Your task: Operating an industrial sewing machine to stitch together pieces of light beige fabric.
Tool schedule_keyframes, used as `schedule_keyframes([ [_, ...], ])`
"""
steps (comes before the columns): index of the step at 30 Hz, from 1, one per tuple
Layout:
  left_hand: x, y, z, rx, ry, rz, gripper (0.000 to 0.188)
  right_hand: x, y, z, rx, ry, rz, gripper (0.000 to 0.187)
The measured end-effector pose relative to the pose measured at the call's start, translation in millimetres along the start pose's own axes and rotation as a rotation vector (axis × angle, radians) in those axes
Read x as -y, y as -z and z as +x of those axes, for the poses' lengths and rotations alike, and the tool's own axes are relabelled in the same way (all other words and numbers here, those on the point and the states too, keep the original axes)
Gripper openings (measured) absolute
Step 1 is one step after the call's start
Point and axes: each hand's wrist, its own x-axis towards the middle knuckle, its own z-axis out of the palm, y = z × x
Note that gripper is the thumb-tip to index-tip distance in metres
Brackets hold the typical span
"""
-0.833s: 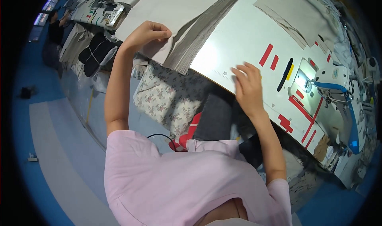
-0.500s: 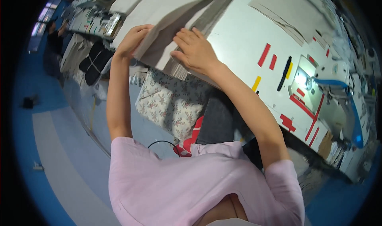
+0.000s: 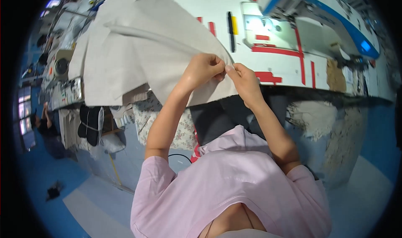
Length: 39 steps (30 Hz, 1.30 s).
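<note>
A large piece of beige fabric (image 3: pixel 125 58) spreads over the left part of the white table and hangs a little past its front edge. At its right edge both my hands pinch the cloth close together. My left hand (image 3: pixel 203 72) is closed, its thumb and fingertips gripping the fabric. Right beside it, my right hand (image 3: pixel 247 83) holds the edge between thumb and fingers. A raised fold runs across the fabric to the left of my hands. The sewing machine (image 3: pixel 322 20), white and blue with a lit needle plate, stands to the right of the cloth.
On the white table (image 3: pixel 284 66) are red tape strips (image 3: pixel 278 50), a black pen-like stick (image 3: pixel 231 30) and a yellow strip (image 3: pixel 235 25). Floral fabric (image 3: pixel 180 131) hangs below the table. Far left, a person (image 3: pixel 46 125) is near another machine (image 3: pixel 63 70).
My view has turned toward the sewing machine. Both hands have moved right and come together at the fabric's edge. The beige fabric, earlier lifted and folded, now lies spread across the table.
</note>
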Motion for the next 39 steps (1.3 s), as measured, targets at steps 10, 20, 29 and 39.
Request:
schedule_keyframes([
  [10, -1, -35, -11, -0.053, 0.100, -0.083, 0.026, 14, 48, -12, 0.053, -0.235, 0.235, 0.025],
  [20, 3, -31, -16, -0.064, 0.104, -0.066, 0.026, 7, 37, 0, 0.064, -0.156, -0.028, 0.030],
  [29, 5, -32, -16, -0.075, 0.077, -0.065, 0.026, 13, 33, 0, 0.039, -0.086, -0.189, 0.032],
  [39, 5, -31, -22, -0.146, 0.102, -0.115, 0.021, 2, 32, 6, -0.039, 0.126, -0.440, 0.030],
])
